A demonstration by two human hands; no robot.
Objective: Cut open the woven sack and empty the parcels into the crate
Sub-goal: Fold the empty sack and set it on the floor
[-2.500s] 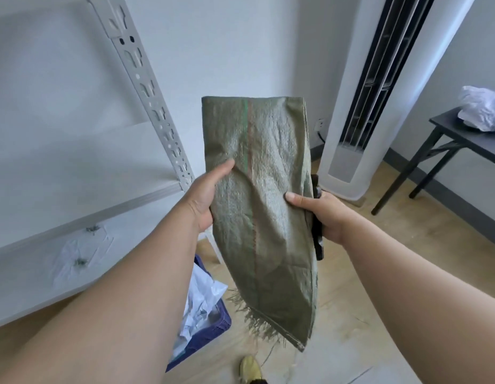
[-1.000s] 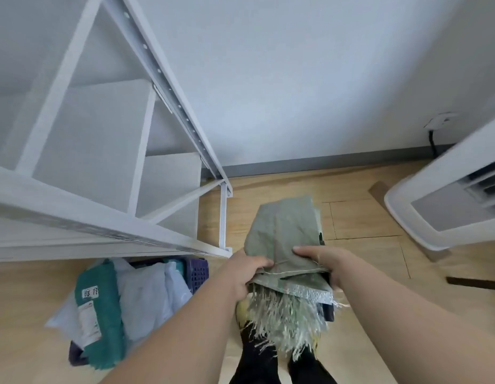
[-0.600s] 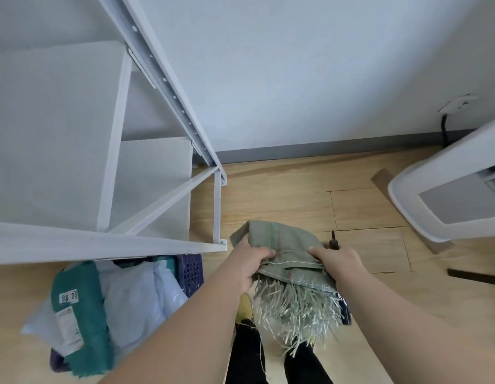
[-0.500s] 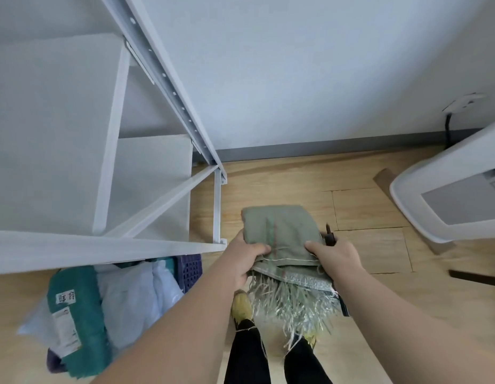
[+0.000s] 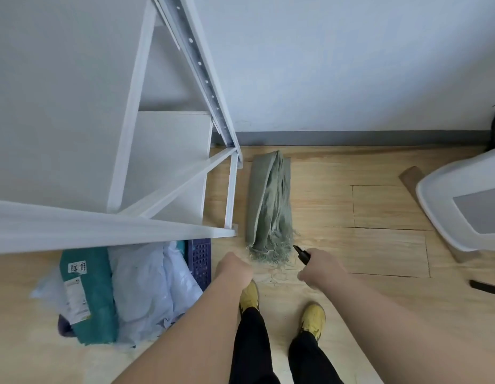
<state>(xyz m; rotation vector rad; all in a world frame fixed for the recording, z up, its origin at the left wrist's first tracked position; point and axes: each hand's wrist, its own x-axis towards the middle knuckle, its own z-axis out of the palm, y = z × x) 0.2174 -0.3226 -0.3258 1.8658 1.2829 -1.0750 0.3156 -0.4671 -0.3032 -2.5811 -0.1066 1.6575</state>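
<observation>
The folded green woven sack (image 5: 270,202) lies flat on the wooden floor beside the shelf leg, its frayed cut end toward me. My left hand (image 5: 234,267) hovers just below and left of that frayed end, fingers curled, holding nothing. My right hand (image 5: 322,266) is to the right of the frayed end, closed around a black cutter (image 5: 302,253) whose tip points at the sack. The dark blue crate (image 5: 199,259) stands under the shelf at lower left, heaped with parcels: a teal one (image 5: 85,295) with labels and several pale plastic ones (image 5: 149,284).
A white metal shelving unit (image 5: 169,189) fills the left and overhangs the crate. A white floor-standing appliance base (image 5: 462,206) sits at the right edge. My feet in yellow shoes (image 5: 312,320) stand on the floor below the sack. A grey skirting runs along the wall.
Both hands held the folded sack in the air; now it lies on the floor by the shelf leg and both hands have let go. The right hand still holds the cutter.
</observation>
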